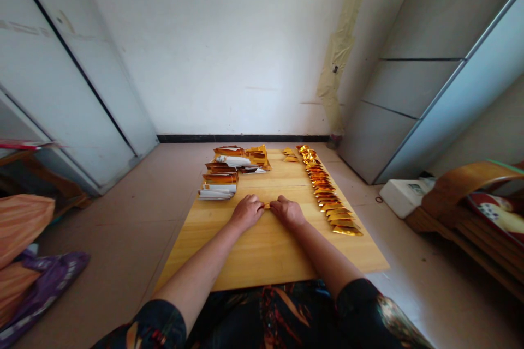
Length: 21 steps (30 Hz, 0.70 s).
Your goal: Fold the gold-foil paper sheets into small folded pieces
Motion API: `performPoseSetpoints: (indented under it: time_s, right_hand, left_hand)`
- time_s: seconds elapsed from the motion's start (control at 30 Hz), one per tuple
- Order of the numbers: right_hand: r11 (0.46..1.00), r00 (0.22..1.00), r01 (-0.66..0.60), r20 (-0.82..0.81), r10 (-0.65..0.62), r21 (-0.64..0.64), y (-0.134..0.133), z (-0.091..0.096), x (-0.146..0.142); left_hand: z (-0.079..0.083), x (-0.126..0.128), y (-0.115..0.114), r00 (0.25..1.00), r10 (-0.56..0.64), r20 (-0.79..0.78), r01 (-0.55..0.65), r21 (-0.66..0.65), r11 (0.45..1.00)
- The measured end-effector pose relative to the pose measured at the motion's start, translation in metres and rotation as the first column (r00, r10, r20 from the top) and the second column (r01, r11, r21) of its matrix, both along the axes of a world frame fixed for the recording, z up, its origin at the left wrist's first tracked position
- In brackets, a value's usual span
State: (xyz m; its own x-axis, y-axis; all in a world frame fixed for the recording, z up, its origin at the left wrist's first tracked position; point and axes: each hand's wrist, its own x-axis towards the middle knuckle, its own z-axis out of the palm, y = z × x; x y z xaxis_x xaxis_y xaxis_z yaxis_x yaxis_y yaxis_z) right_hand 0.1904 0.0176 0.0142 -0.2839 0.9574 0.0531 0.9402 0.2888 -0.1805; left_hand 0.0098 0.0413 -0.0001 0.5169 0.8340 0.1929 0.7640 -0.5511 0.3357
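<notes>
My left hand (246, 211) and my right hand (287, 211) rest side by side on a wooden board (266, 251), fingers curled. Between them they pinch a small piece of gold foil paper (267, 205), mostly hidden by the fingers. To the right of my right hand runs a long row of folded gold foil pieces (327, 196), reaching from the far edge toward me. Stacks of flat gold and white foil sheets (223, 180) lie beyond my left hand, with more stacks (245, 157) at the far edge.
The board lies on a tiled floor. A few loose folded pieces (290, 155) sit at its far edge. Grey cabinets (409, 92) stand right, a wooden chair (470, 196) and a white box (405, 195) nearer. Orange and purple bags (28, 262) lie left.
</notes>
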Motion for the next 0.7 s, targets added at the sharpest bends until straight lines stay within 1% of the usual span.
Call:
performPoseSetpoints:
  time_s: [0.07,0.13,0.23,0.33,0.4,0.5,0.57,0.7]
  right_hand:
    - [0.999,0.996,0.039,-0.086,-0.037,0.017,0.003,-0.005,0.002]
    - [0.996,0.975,0.082,-0.21,-0.075,0.022,0.007,-0.011,0.002]
    - [0.99,0.908,0.138,-0.402,-0.12,0.017,0.015,-0.019,0.0]
    - [0.982,0.824,0.189,-0.541,-0.168,-0.017,0.021,-0.025,-0.005]
    - [0.977,0.776,0.208,-0.599,-0.198,-0.053,0.023,-0.026,-0.008]
    - [0.974,0.714,0.204,-0.666,-0.214,-0.095,0.024,-0.026,-0.012]
    - [0.972,0.669,0.202,-0.707,-0.229,-0.124,0.024,-0.027,-0.014]
    - [0.965,0.553,0.181,-0.792,-0.259,-0.189,0.022,-0.029,-0.021]
  left_hand:
    - [-0.001,0.002,-0.001,0.999,0.032,-0.006,-0.032,-0.01,0.999]
    - [0.001,0.005,-0.002,0.997,0.074,-0.023,-0.075,-0.049,0.996]
    - [0.005,0.009,0.0,0.989,0.139,-0.049,-0.144,-0.12,0.982]
    - [0.01,0.012,0.003,0.988,0.15,-0.024,-0.152,-0.174,0.973]
    - [0.012,0.013,0.007,0.992,0.13,-0.004,-0.127,-0.214,0.969]
    - [0.014,0.012,0.013,0.994,0.109,0.025,-0.098,-0.273,0.957]
    - [0.013,0.011,0.016,0.99,0.129,0.059,-0.107,-0.29,0.951]
    - [0.009,0.007,0.016,0.968,0.193,0.164,-0.145,-0.264,0.954]
